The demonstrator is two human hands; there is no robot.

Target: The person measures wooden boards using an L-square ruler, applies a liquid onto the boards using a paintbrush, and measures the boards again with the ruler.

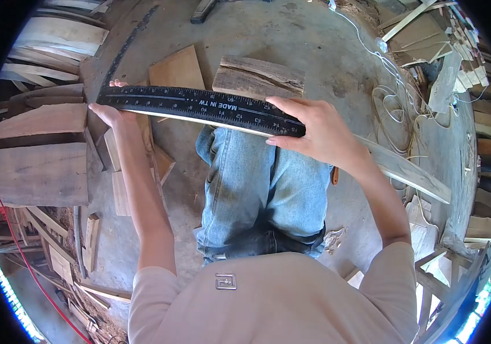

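A black ruler (199,105) with white scale marks and the letters "MADE IN TW" spans the space above my knees, tilted slightly down to the right. My left hand (110,110) is closed around its left end, fingertips showing over the far edge. My right hand (317,129) pinches the right end, thumb on the near edge and fingers on the far edge. A pale wooden strip (217,124) shows along the ruler's near edge; the ruler hides the rest of it. Whether it joins the pale board (409,171) beyond my right wrist, I cannot tell.
A rough wooden block (251,81) and a thin brown panel (179,71) lie on the concrete floor ahead. Stacked planks (33,172) line the left side. Coiled pale cable (392,112) and wood scraps are at right. A red cord (27,261) runs lower left.
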